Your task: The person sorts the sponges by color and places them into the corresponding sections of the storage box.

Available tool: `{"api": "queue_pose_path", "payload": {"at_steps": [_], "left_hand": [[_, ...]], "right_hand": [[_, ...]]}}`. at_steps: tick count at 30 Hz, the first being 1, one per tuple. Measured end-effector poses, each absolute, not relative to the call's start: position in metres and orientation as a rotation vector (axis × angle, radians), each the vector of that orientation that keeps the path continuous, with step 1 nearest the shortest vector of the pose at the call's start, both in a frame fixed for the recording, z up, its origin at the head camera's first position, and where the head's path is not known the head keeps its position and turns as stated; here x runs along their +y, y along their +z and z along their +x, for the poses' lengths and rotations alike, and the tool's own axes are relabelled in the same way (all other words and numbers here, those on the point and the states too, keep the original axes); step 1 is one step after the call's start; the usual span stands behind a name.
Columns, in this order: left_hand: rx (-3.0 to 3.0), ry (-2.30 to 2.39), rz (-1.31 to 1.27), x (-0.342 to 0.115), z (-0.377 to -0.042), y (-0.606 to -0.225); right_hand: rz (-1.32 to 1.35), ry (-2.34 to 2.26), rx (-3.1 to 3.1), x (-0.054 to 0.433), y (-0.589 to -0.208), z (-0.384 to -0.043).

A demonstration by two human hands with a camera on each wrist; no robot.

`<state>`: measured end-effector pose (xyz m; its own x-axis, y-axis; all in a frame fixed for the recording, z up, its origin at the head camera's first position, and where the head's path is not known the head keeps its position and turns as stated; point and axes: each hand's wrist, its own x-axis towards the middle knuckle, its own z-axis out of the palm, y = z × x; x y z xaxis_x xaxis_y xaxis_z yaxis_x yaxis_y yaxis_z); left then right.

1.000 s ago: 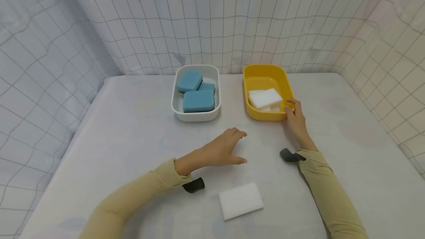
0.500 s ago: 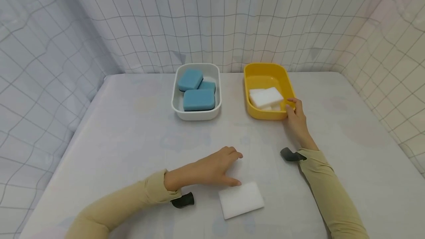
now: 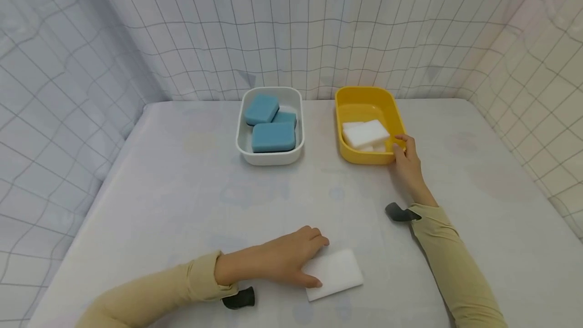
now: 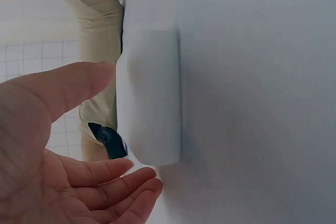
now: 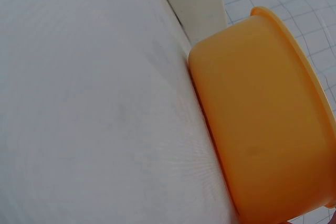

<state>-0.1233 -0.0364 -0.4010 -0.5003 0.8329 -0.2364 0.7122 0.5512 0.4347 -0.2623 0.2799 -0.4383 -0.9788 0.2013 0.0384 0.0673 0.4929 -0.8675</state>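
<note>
A white sponge [image 3: 340, 273] lies flat on the near part of the table. My left hand [image 3: 286, 258] is over its left end, thumb and fingers spread apart. In the left wrist view, thumb and fingertips of that hand [image 4: 31, 135] reach toward the sponge [image 4: 153, 98] without closing round it. Farther off, my right hand [image 3: 408, 168] pinches the near right corner of a yellow tub [image 3: 364, 158] by its rim. Several white sponges [image 3: 368, 133] are stacked inside that tub. The right wrist view shows mostly the tub's outer wall [image 5: 262, 119].
To the left of the yellow tub stands a white tub [image 3: 273, 159] with blue sponges [image 3: 273, 137] in it. A pale cloth covers the table [image 3: 182, 191]. Grid-patterned curtains [image 3: 291, 29] close off the back and sides.
My left hand has come nearer the body, from the middle of the table to over the loose white sponge. The right hand has stayed at the yellow tub's corner.
</note>
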Motion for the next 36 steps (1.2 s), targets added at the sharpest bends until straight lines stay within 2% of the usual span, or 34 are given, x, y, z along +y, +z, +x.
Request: {"api": "queue_pose_path", "payload": {"at_steps": [27, 36], "left_hand": [[2.523, 0.178, 1.625, -0.04, -0.095, -0.402], [2.702, 0.036, 1.654, -0.032, -0.085, -0.408]], "right_hand": [[-0.219, 1.478, -2.598, 0.278, -0.439, -0.262], [-0.222, 1.474, -2.605, 0.279, -0.437, -0.261]]}}
